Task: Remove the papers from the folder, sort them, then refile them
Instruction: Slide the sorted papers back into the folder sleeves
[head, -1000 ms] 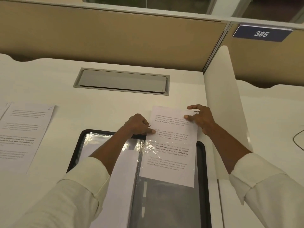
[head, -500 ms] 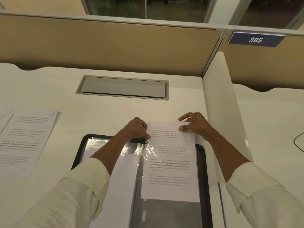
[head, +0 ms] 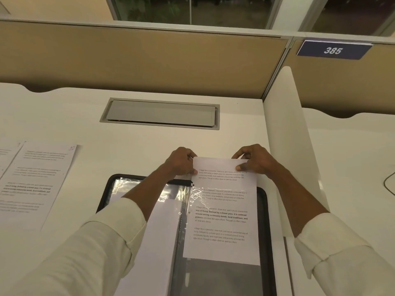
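Now you have two hands on one sheet: your left hand (head: 181, 162) pinches its upper left edge between thumb and fingers, and your right hand (head: 254, 161) pinches the upper right corner. That sheet (head: 222, 248) lies on the right half of the one open black folder (head: 264, 210), its lower part under a clear sleeve (head: 193, 196), its top past the folder's far rim. Four printed paragraphs show; the bold lines read "Defined by a slower pace, it is centered around strong community bonds". One plain sheet (head: 160, 242) lies on the folder's left half. Two printed sheets (head: 36, 184) rest on the worktop (head: 106, 146) at your left, one hand-marked "10". One blue sign (head: 332, 50) reads "385".
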A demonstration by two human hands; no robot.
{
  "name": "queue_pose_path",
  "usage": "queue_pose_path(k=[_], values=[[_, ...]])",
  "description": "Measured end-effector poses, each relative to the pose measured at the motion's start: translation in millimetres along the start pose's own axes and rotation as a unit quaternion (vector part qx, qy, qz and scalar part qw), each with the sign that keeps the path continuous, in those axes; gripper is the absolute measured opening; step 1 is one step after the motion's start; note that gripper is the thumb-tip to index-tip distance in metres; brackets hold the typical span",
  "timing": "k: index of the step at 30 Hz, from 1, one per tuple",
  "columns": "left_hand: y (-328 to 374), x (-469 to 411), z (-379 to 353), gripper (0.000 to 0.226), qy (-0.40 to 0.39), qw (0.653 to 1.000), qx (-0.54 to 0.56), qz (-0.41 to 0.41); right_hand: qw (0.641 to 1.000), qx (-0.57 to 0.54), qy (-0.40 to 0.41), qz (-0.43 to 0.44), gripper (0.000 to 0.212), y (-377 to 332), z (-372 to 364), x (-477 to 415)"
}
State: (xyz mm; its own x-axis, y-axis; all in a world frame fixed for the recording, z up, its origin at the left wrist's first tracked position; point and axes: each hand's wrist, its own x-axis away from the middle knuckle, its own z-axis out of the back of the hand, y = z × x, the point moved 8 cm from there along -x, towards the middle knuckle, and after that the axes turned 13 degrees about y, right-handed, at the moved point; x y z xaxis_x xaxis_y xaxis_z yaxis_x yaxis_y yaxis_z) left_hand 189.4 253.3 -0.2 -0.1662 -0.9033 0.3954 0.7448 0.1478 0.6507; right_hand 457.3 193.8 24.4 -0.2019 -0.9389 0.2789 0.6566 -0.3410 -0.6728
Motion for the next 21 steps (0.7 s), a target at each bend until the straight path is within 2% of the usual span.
queue_pose_path(k=[5, 15, 21], values=[[-2.4, 2.7, -1.8, 0.043, 0.033, 0.999, -0.016, -0.004, 1.000, -0.005, 0.017, -0.003, 0.030, 1.8, 1.8, 2.0], [0.8, 10.4, -6.6, 0.042, -0.004, 0.994, -0.109, -0.026, 1.000, -0.022, 0.001, -0.015, 0.032, 2.1, -3.4, 7.3], [3.0, 14.6, 3.5, 0.042, 0.048, 0.987, -0.150, -0.018, 0.983, -0.168, 0.042, -0.060, 0.032, 6.1, 6.5, 15.7]])
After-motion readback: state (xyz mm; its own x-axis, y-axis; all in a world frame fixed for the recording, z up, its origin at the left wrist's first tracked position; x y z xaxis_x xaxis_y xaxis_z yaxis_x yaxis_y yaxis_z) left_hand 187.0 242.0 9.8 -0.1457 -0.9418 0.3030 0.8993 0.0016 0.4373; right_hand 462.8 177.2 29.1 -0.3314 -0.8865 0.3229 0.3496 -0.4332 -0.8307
